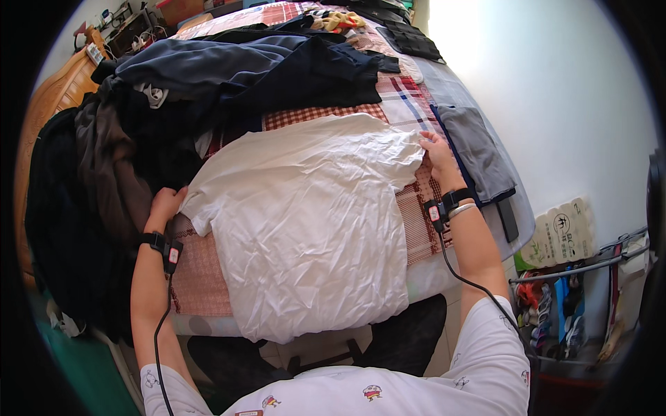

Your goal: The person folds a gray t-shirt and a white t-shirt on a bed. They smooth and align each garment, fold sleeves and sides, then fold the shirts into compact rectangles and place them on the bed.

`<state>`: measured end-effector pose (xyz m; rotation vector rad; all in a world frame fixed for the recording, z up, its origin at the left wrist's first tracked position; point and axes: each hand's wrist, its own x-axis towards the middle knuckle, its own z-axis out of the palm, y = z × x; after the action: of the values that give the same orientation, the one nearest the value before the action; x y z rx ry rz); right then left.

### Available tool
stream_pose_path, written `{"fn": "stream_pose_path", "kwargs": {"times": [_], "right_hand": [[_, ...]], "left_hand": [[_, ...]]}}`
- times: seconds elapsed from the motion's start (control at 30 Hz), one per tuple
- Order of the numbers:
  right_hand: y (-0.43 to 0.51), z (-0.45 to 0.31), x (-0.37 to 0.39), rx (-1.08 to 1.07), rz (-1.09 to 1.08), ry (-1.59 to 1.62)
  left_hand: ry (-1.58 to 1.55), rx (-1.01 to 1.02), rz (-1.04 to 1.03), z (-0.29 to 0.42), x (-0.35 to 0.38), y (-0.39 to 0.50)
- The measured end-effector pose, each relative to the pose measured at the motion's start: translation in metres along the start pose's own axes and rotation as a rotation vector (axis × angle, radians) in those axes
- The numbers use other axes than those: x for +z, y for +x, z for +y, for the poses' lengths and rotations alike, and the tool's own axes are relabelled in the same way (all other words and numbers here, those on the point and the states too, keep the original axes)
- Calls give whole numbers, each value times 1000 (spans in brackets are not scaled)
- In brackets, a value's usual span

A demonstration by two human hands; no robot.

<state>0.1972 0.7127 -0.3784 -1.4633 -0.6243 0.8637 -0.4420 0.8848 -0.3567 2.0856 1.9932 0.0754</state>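
Note:
A white T-shirt (312, 223) lies spread and wrinkled over the near edge of the bed, its hem towards me. My left hand (167, 204) grips the end of its left sleeve between thumb and fingers. At the right sleeve's end, my right hand (437, 151) pinches the cloth with its fingertips. Both wrists wear black straps with small cabled devices. Beneath the shirt is a patchwork bedspread (203, 281) in pink, red and checks.
Dark clothes (208, 78) are heaped at the left and far side. Folded grey and navy cloth (476, 151) lies at the right edge, near a dark flat object (507, 221). Beyond stand a wrapped paper pack (562, 234) and a metal rack (583, 270) by the white wall.

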Motion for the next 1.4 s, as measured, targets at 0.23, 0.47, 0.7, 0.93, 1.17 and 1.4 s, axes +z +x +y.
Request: {"fn": "stream_pose_path", "kwargs": {"times": [0.23,0.47,0.7,0.93,1.17,1.4], "right_hand": [[18,6,-4,-280,-261,-339],[26,-2,-8,-402,-227,-345],[15,-28,-36,-337,159,-141],[-72,-3,-24,-19,-400,-267],[-84,-2,3,-256,-379,-125],[-85,8,5,-161,-618,-43]], "left_hand": [[-40,820,519,144,-20,-36],[-356,1331,-107,373,54,-8],[67,1124,-209,417,117,-8],[58,1106,-241,416,118,-6],[131,1083,-172,416,110,-19],[13,1169,-264,392,117,-46]]}}
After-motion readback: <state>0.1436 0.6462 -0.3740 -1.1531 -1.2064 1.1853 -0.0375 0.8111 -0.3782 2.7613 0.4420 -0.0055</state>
